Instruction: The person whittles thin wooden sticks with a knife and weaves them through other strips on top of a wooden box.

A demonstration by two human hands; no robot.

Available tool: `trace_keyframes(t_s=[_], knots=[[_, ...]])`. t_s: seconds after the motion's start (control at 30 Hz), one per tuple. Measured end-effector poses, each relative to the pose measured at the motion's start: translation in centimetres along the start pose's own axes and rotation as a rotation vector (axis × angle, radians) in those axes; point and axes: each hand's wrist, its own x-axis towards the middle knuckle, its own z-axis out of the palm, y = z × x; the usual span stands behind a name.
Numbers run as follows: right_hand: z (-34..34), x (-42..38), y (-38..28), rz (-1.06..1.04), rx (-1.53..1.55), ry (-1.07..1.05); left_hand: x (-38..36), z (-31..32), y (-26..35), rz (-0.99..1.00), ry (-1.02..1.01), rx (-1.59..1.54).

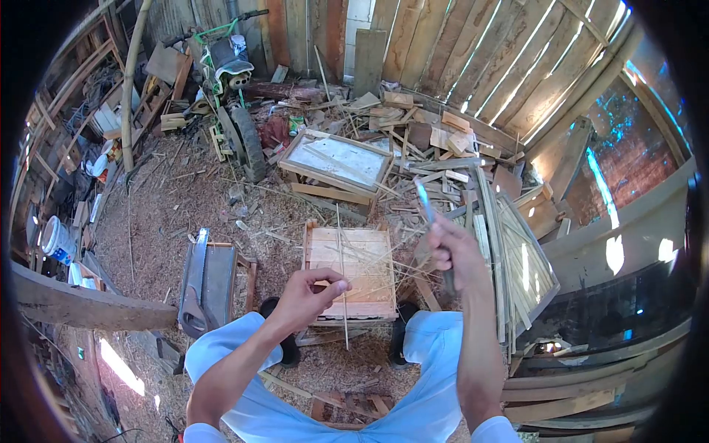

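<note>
Currently pinching a thin stick [340,244] in the left hand [306,297], across the worktop [323,252], past its near and far edges; gripping a slim tool [425,199] in the right hand [458,252], beyond the right edge.

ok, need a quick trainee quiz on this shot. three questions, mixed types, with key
1. Which hand is pinching the thin strip?
2. True or false: the right hand is holding nothing.
3. Fill in: from the wearer's view, the handsaw lies to the ___ of the boarded platform.

Key:
1. The left hand.
2. False; it grips a tool.
3. Left.
</note>
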Motion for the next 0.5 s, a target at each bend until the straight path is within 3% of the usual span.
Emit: trace_keyframes(t_s=[0.2,0.27,0.37,0.5], knots=[[-0.2,-0.7,0.4,-0.107,0.086,0.047,0.3,-0.6,-0.8,0.007,0.042,-0.072],[0.4,-1.2,0.4,-0.102,0.039,-0.085,0.3,-0.3,-0.6,0.01,0.053,-0.06],[2.7,-0.9,1.8,-0.014,-0.118,-0.104,0.5,0.2,-0.4,0.047,0.039,-0.034],[3.2,-0.8,1.3,-0.021,-0.039,-0.152,1.0,-0.1,-0.4,0.071,0.021,-0.057]])
